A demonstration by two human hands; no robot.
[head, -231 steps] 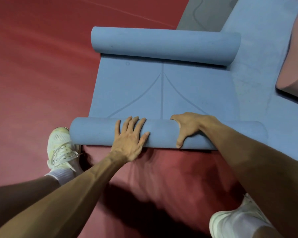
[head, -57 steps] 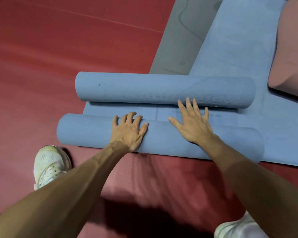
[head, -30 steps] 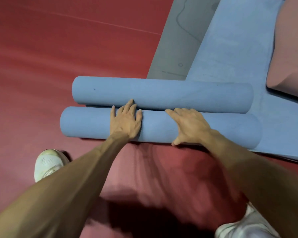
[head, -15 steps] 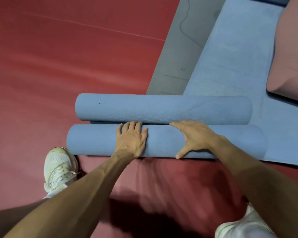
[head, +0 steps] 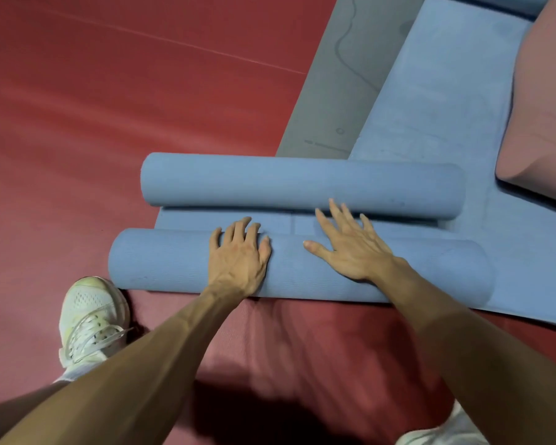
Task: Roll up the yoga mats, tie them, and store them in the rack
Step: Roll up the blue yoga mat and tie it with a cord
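A blue yoga mat lies on the red floor, rolled from both ends. The near roll (head: 161,261) runs left to right under my palms. The far roll (head: 270,184) lies parallel behind it, with a narrow flat strip of mat (head: 187,220) between them. My left hand (head: 238,258) rests flat on top of the near roll, fingers curled over its far side. My right hand (head: 347,248) lies flat on the same roll, fingers spread and reaching over the strip toward the far roll.
A second blue mat (head: 446,101) lies flat at the right, under the rolls' right ends. A grey mat (head: 341,81) lies beside it and a pink mat (head: 546,107) on top at far right. My left shoe (head: 90,319) stands by the near roll's left end.
Over the last second the two rolls touched, then the gap reopened to a narrow strip. My right hand went from curled over the near roll to flat with fingers spread forward.
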